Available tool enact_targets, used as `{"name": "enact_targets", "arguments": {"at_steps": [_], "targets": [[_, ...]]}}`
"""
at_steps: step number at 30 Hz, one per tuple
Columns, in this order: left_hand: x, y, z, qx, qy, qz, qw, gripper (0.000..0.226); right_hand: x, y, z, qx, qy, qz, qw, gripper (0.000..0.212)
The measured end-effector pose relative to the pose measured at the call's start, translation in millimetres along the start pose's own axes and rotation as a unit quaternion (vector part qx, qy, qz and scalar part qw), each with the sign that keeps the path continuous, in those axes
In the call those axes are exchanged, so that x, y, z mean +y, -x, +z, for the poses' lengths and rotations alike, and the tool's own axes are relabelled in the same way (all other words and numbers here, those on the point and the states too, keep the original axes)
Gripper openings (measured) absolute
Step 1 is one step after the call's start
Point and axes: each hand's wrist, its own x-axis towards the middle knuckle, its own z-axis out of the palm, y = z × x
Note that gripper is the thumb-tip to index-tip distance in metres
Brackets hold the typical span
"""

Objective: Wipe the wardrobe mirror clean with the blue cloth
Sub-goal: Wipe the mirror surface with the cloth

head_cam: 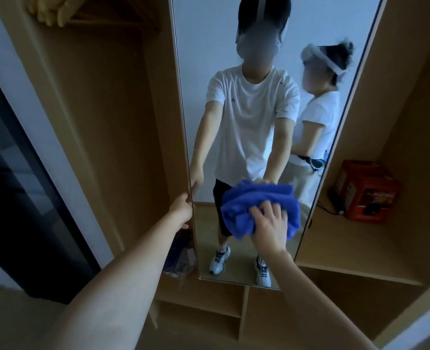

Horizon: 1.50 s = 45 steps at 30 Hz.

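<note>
A tall narrow mirror (256,117) stands upright in the middle of a wooden wardrobe. My right hand (269,223) presses a bunched blue cloth (239,210) flat against the lower part of the glass, fingers spread over it. My left hand (182,210) grips the mirror's left edge at about the same height. The glass reflects me, the cloth and a second person standing behind me on the right.
An open hanging bay (108,122) lies left of the mirror, with wooden hangers (55,11) at the top and a bag (181,256) on its floor. On the right shelf sits a red box (365,193) with a black cable. Low cubbyholes (203,311) run below the mirror.
</note>
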Motion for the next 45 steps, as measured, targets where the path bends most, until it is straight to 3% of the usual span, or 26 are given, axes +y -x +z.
{"name": "enact_targets", "arguments": {"at_steps": [4,7,16,19,22,25,28,30,33,37,40,42,45], "targets": [[2,-2,-1,-0.001,-0.011,-0.011,1.000,0.054,3,30,12,-0.135,-0.007,0.040,0.990,0.035],[4,-2,1,0.005,-0.017,-0.007,1.000,0.055,3,15,-3,-0.152,-0.047,0.070,0.985,0.030],[0,-6,3,-0.005,0.016,-0.001,1.000,0.055,-7,-95,-86,0.177,-0.155,0.184,0.954,0.036],[0,-6,3,0.002,0.015,-0.004,1.000,0.056,5,-95,-84,0.206,-0.124,0.164,0.957,0.035],[-2,-7,3,-0.003,0.005,0.000,1.000,0.054,14,-54,-50,0.135,-0.074,0.117,0.981,0.027],[-1,-5,1,0.001,-0.029,0.009,1.000,0.053,21,8,-9,-0.018,-0.033,0.131,0.991,0.028],[0,-4,1,0.008,-0.031,0.001,0.999,0.054,25,44,7,-0.211,-0.068,0.200,0.954,0.044],[0,-4,1,0.008,-0.033,-0.002,0.999,0.054,28,46,4,-0.251,-0.099,0.224,0.937,0.047],[0,-6,1,0.010,-0.042,-0.001,0.999,0.053,24,22,-15,-0.186,-0.117,0.244,0.945,0.039],[-1,-9,1,-0.010,-0.024,0.012,1.000,0.050,12,-36,-60,0.040,-0.186,0.311,0.931,0.041],[0,-9,1,-0.006,-0.015,0.002,1.000,0.052,9,-73,-88,0.187,-0.226,0.295,0.909,0.039],[-1,-10,1,-0.004,-0.014,-0.001,1.000,0.053,12,-79,-90,0.207,-0.226,0.276,0.911,0.038],[-3,-11,1,-0.012,-0.012,0.004,1.000,0.054,19,-54,-65,0.146,-0.182,0.244,0.941,0.038]]}}
